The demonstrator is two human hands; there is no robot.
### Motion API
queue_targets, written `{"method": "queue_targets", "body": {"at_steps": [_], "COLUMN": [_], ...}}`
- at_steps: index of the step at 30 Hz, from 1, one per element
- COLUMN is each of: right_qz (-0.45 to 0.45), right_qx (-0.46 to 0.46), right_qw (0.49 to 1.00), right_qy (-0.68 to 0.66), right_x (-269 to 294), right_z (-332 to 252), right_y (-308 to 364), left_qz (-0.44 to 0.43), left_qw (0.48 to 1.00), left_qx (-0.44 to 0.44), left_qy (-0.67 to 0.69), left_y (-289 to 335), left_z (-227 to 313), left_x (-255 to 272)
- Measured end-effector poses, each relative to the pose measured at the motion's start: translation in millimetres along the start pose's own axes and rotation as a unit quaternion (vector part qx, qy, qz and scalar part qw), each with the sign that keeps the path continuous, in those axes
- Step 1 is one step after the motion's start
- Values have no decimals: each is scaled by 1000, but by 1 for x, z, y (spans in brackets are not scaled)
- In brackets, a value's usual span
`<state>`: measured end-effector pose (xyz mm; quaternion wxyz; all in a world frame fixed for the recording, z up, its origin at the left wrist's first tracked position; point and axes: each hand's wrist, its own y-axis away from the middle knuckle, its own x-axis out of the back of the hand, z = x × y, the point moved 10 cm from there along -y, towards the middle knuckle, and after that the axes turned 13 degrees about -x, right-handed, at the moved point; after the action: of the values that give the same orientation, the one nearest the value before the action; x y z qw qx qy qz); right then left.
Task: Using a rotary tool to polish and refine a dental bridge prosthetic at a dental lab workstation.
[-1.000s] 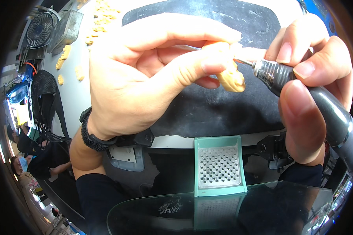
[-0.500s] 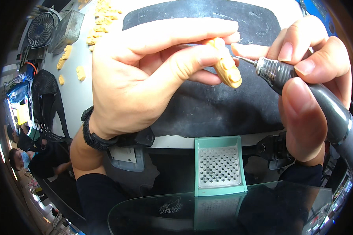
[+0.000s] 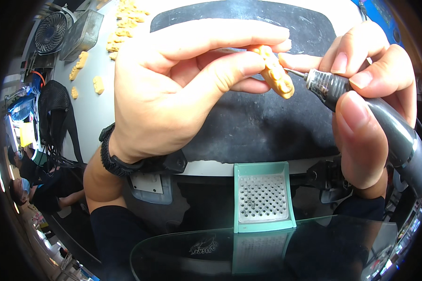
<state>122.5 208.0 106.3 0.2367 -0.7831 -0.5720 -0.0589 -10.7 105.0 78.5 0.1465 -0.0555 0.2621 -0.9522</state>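
Note:
Between the thumb and fingers of my left hand [image 3: 173, 89] is a yellowish dental model [image 3: 277, 75], its row of teeth facing up and its free end slanting down to the right. My right hand [image 3: 368, 89] is wrapped round a dark rotary handpiece [image 3: 391, 124], pen-like, pointing left. Its thin metal bur [image 3: 295, 72] reaches the model's right side; whether the tip touches, I cannot tell. Under both hands lies a black work mat [image 3: 262, 126]. The fingertips behind the model are partly hidden.
Several more yellowish models [image 3: 98, 85] lie on the white table at the left. Beyond them stand a metal box [image 3: 82, 35] and a small fan [image 3: 51, 33]. A green tray with a perforated plate [image 3: 263, 227] sits at the near edge, by a transparent shield [image 3: 173, 255]. Co-workers sit far left.
My left hand has shifted slightly right and up, and the dental model has turned a little, showing more of its tooth tops. The handpiece has hardly moved.

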Motion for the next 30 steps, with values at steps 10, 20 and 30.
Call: {"method": "queue_targets", "body": {"at_steps": [10, 20, 30], "right_qz": [-140, -1, -5], "right_qx": [49, -2, -2], "right_qw": [988, 1000, 999], "right_qy": [-48, 27, 36], "right_x": [-26, -1, -2], "right_z": [-29, -7, -11], "right_y": [-48, -7, -10], "left_qz": [12, 26, 24], "left_qw": [1000, 999, 999], "left_qx": [1, 7, 15], "left_qy": [28, 44, 42], "left_y": [-1, 1, 1], "left_z": [-1, -1, -2], "left_x": [1, 0, 0]}}
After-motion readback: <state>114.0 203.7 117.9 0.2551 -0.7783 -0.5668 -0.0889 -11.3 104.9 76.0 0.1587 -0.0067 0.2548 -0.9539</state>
